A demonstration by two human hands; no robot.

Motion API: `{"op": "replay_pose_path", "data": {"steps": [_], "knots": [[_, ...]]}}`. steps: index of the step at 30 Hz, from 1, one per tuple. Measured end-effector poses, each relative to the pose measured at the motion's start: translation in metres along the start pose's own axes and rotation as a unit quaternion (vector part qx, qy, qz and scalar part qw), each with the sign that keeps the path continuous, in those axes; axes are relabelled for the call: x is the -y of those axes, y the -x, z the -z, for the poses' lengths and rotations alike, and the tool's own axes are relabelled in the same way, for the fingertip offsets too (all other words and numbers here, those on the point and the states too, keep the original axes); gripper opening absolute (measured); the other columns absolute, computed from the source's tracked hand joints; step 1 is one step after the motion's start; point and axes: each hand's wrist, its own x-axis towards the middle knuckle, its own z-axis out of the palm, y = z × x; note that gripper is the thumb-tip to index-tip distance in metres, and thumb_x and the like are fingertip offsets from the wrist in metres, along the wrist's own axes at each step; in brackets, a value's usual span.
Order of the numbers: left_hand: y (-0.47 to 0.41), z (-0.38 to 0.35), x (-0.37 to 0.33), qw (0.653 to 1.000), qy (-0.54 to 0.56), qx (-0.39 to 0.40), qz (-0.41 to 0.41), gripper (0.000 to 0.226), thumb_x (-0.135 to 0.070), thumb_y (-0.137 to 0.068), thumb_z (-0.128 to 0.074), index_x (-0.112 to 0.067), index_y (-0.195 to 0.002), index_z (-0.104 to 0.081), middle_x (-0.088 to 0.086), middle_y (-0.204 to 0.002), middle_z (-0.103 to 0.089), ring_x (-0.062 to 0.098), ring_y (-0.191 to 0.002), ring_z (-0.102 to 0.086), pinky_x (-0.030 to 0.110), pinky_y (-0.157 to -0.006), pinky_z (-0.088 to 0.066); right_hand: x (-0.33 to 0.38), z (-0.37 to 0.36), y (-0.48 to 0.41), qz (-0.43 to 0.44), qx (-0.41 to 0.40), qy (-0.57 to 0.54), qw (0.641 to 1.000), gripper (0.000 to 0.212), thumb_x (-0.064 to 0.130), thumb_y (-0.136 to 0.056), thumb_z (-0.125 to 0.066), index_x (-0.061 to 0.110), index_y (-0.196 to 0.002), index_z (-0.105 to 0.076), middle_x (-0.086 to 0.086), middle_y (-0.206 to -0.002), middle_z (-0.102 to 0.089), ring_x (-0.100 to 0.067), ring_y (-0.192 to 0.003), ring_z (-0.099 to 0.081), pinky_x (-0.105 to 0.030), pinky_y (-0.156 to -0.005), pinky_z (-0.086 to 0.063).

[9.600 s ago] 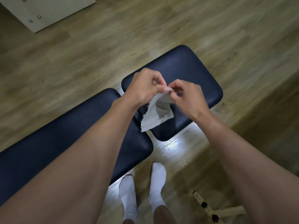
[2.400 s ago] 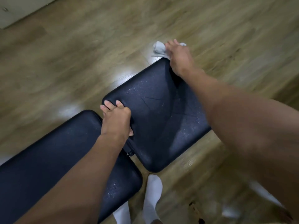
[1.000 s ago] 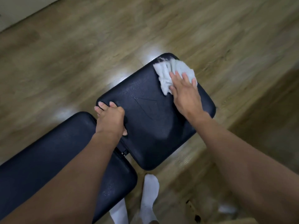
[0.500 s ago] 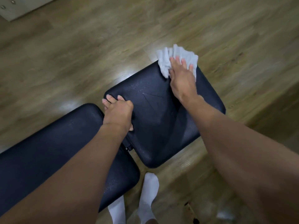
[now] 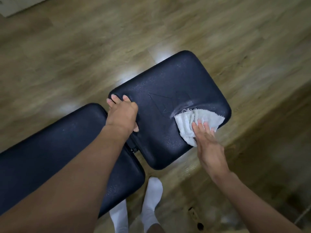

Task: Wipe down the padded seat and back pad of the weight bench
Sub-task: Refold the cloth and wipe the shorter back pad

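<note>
The black padded seat (image 5: 168, 91) of the weight bench lies at the middle of the view, with the long black back pad (image 5: 50, 145) running off to the lower left. A white cloth (image 5: 190, 125) lies crumpled on the seat near its right edge. My right hand (image 5: 208, 145) presses flat on the cloth, fingers stretched out over it. My left hand (image 5: 122, 113) grips the seat's left edge beside the gap between the two pads, fingers curled over the rim. A faint logo is pressed into the seat's centre.
Wooden plank floor (image 5: 84, 47) surrounds the bench. My feet in white socks (image 5: 151, 199) stand just below the seat. A pale cabinet corner (image 5: 10, 5) shows at the top left. A wooden piece with dark holes (image 5: 195, 216) lies on the floor at the lower right.
My right hand has dragged the cloth from the seat's far end back to its near right edge. My left hand has kept its grip on the seat's left edge.
</note>
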Motion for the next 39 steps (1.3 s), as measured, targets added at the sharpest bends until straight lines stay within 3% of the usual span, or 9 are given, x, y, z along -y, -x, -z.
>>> {"op": "replay_pose_path", "data": {"steps": [3,11,15,19,22,26,30,33,39], "knots": [[-0.001,-0.002,0.000,1.000,0.006,0.000,-0.001,0.122,-0.023,-0.066,-0.087,0.008,-0.147,-0.001,0.048,-0.145,0.001,0.059,-0.137,-0.008,0.056,-0.109,-0.026,0.018,0.000,-0.025,0.013,-0.004,0.050,0.999,0.050,0.002,-0.097,-0.040,0.012,-0.145,-0.033,-0.014,-0.152,-0.033,-0.032,-0.143,-0.026,-0.046,-0.119,-0.017],[-0.001,0.004,-0.001,1.000,0.018,0.012,0.009,0.127,-0.022,-0.064,-0.088,0.007,-0.147,0.004,0.045,-0.146,0.005,0.057,-0.138,-0.004,0.056,-0.109,-0.025,0.093,0.017,-0.195,0.103,-0.036,0.055,0.993,0.053,0.000,-0.094,-0.041,0.009,-0.145,-0.030,-0.013,-0.152,-0.032,-0.032,-0.143,-0.023,-0.045,-0.117,-0.016],[0.001,0.004,-0.002,1.000,0.022,0.012,0.005,0.127,-0.024,-0.064,-0.088,0.007,-0.147,0.003,0.045,-0.146,0.005,0.057,-0.138,-0.005,0.056,-0.109,-0.026,0.053,0.012,-0.116,0.107,-0.016,0.072,0.992,0.048,0.008,-0.099,-0.039,0.011,-0.147,-0.030,-0.008,-0.151,-0.036,-0.024,-0.144,-0.025,-0.040,-0.118,-0.020],[0.003,0.000,0.000,1.000,0.020,-0.010,-0.004,0.125,-0.025,-0.064,-0.088,0.007,-0.147,-0.001,0.046,-0.146,-0.001,0.058,-0.138,-0.009,0.054,-0.108,-0.030,0.010,0.011,-0.008,0.119,0.016,0.072,0.990,0.045,0.005,-0.094,-0.051,0.005,-0.138,-0.045,-0.014,-0.139,-0.052,-0.032,-0.135,-0.040,-0.051,-0.113,-0.030],[0.001,-0.001,0.001,1.000,0.019,-0.015,-0.010,0.124,-0.026,-0.063,-0.088,0.008,-0.147,-0.003,0.047,-0.145,-0.004,0.058,-0.137,-0.010,0.053,-0.108,-0.031,0.012,0.006,-0.012,0.116,0.007,0.063,0.991,0.040,0.003,-0.094,-0.050,0.003,-0.134,-0.051,-0.016,-0.134,-0.056,-0.035,-0.130,-0.046,-0.054,-0.110,-0.033],[-0.002,-0.002,0.003,1.000,0.020,-0.018,-0.009,0.125,-0.024,-0.060,-0.089,0.008,-0.147,-0.005,0.047,-0.145,-0.004,0.059,-0.136,-0.010,0.056,-0.106,-0.031,0.069,-0.002,-0.115,0.107,-0.010,0.106,0.988,0.047,0.014,-0.101,-0.032,0.012,-0.148,-0.026,-0.009,-0.153,-0.032,-0.028,-0.143,-0.025,-0.047,-0.117,-0.018],[-0.001,0.001,0.002,1.000,0.018,-0.015,-0.016,0.123,-0.022,-0.059,-0.090,0.008,-0.147,-0.010,0.045,-0.146,-0.006,0.062,-0.135,-0.010,0.060,-0.107,-0.027,0.109,0.000,-0.186,0.119,-0.019,0.159,0.980,0.050,0.020,-0.103,-0.026,0.013,-0.151,-0.013,-0.008,-0.158,-0.020,-0.026,-0.145,-0.017,-0.049,-0.117,-0.016],[0.005,0.002,0.002,0.999,0.007,-0.026,-0.030,0.116,-0.023,-0.062,-0.089,0.008,-0.146,-0.016,0.039,-0.150,-0.009,0.060,-0.136,-0.010,0.061,-0.109,-0.024,0.084,0.001,-0.140,0.136,0.000,0.160,0.978,0.050,0.020,-0.104,-0.026,0.011,-0.151,-0.013,-0.008,-0.158,-0.021,-0.025,-0.146,-0.015,-0.044,-0.119,-0.014],[0.006,-0.003,0.005,0.998,0.004,-0.051,-0.036,0.113,-0.025,-0.061,-0.089,0.007,-0.145,-0.022,0.037,-0.150,-0.013,0.058,-0.137,-0.012,0.059,-0.109,-0.028,0.028,0.004,0.018,0.140,0.039,0.043,0.988,0.048,0.004,-0.092,-0.054,0.011,-0.139,-0.045,-0.007,-0.145,-0.044,-0.029,-0.138,-0.037,-0.048,-0.115,-0.026]]}}
